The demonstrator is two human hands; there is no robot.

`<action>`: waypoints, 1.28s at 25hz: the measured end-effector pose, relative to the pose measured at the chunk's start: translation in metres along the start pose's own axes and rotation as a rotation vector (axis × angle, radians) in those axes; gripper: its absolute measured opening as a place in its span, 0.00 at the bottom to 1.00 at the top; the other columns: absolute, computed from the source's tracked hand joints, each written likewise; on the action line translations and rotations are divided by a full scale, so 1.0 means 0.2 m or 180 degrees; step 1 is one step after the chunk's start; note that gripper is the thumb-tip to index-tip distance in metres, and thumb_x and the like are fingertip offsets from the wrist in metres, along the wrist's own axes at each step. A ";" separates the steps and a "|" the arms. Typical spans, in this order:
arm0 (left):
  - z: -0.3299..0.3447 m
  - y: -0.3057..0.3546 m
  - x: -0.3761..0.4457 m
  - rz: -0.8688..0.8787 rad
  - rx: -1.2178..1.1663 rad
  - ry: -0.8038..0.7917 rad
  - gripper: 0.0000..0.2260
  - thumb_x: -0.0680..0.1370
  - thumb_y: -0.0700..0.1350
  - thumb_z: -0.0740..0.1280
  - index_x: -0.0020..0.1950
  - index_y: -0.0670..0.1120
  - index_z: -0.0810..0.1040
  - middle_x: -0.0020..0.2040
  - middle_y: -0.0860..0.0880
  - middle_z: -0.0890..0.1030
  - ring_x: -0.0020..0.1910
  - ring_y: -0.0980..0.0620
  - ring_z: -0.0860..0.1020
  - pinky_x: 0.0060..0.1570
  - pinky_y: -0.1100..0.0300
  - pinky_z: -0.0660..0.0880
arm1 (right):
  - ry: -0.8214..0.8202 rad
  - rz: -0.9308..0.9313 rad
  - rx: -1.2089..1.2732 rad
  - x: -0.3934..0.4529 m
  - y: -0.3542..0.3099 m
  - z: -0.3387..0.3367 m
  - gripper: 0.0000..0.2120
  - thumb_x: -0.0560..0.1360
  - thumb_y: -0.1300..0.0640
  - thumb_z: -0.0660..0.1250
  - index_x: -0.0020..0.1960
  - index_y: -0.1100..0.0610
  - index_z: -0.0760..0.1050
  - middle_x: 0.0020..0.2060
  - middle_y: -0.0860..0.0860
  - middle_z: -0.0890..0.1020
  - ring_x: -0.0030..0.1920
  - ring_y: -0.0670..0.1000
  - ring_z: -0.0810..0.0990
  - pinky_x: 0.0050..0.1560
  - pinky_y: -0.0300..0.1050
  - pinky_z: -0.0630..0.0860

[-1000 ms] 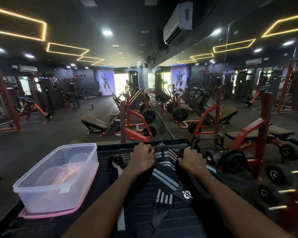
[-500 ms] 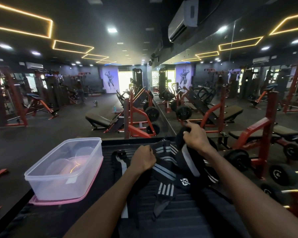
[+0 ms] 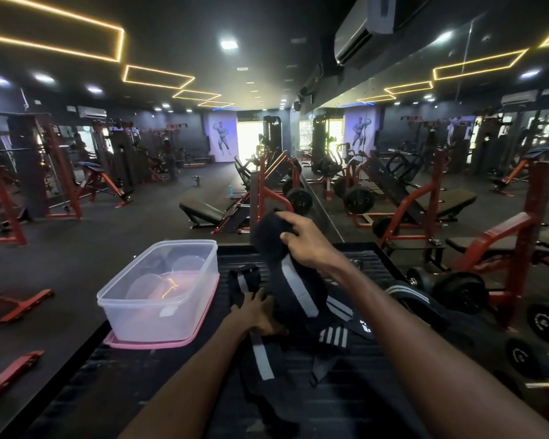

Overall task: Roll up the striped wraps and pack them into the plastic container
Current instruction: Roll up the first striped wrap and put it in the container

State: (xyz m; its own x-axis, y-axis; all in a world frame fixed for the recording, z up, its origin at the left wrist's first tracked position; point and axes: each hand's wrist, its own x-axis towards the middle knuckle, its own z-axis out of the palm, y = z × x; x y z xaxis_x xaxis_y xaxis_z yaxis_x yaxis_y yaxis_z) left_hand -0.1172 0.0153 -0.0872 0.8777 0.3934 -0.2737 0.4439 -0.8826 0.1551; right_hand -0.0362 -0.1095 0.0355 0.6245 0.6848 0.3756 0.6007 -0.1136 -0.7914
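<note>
Right hand (image 3: 308, 245) is sitting raised at center, fingers curling over and gripping the top end of a black wrap (image 3: 293, 286), thumb pointing left, forearm running in from the near right corner. Left hand (image 3: 256, 308) is lying lower and nearer, just left of the right one, palm down, fingers reaching far-left and pressing on the wrap's lower part, forearm coming up from the near bottom edge. Both arms are showing bare.

The right hand (image 3: 308, 245) is lifting one end of a striped wrap (image 3: 293, 286) off the desk (image 3: 178, 384), raising it higher and leftward than before. The left hand (image 3: 259, 313) is opening from a fist and pressing the wrap's lower part.
</note>
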 end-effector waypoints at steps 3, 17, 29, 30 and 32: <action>0.03 -0.10 0.02 -0.0226 -0.0494 -0.0388 0.46 0.66 0.66 0.73 0.78 0.66 0.51 0.82 0.45 0.49 0.80 0.41 0.48 0.77 0.41 0.50 | -0.0344 0.0286 0.0177 -0.03 0.00 0.14 0.24 0.78 0.72 0.58 0.71 0.56 0.73 0.65 0.50 0.78 0.65 0.50 0.75 0.69 0.48 0.72; -0.26 -0.11 -0.19 -0.0418 -0.3587 0.0089 0.24 0.81 0.52 0.60 0.67 0.35 0.74 0.58 0.28 0.78 0.32 0.47 0.72 0.60 0.36 0.74 | -0.1352 0.1548 0.0033 -0.25 -0.09 0.35 0.09 0.77 0.67 0.61 0.51 0.59 0.79 0.32 0.56 0.78 0.24 0.48 0.73 0.23 0.39 0.71; -0.21 -0.20 -0.21 -0.0059 -0.4232 -0.0268 0.10 0.83 0.49 0.60 0.55 0.50 0.80 0.45 0.44 0.82 0.42 0.45 0.80 0.41 0.49 0.79 | 0.0478 0.1725 0.0350 -0.22 0.32 0.29 0.23 0.73 0.51 0.73 0.65 0.51 0.69 0.56 0.51 0.80 0.53 0.54 0.82 0.50 0.52 0.82; -0.22 -0.20 -0.22 0.0026 -0.4286 -0.0309 0.10 0.83 0.48 0.60 0.58 0.51 0.80 0.46 0.45 0.83 0.41 0.46 0.81 0.41 0.50 0.79 | 0.0281 0.1765 0.0591 -0.22 0.30 0.29 0.22 0.75 0.54 0.73 0.65 0.51 0.68 0.54 0.52 0.81 0.49 0.54 0.83 0.42 0.50 0.83; -0.22 -0.22 -0.23 0.0212 -0.4400 -0.0398 0.11 0.83 0.46 0.60 0.60 0.51 0.81 0.46 0.45 0.85 0.42 0.47 0.82 0.44 0.50 0.80 | 0.0185 0.1749 0.0912 -0.20 0.27 0.31 0.17 0.77 0.61 0.70 0.62 0.52 0.69 0.48 0.55 0.82 0.38 0.52 0.82 0.32 0.48 0.80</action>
State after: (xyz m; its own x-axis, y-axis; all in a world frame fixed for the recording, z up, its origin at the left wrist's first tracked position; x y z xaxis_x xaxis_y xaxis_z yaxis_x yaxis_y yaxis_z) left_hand -0.1690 0.0480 -0.0391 0.9148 0.2709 -0.2996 0.2833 0.0985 0.9540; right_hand -0.0605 -0.0980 -0.0527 0.8354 0.5397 -0.1042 0.0309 -0.2352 -0.9714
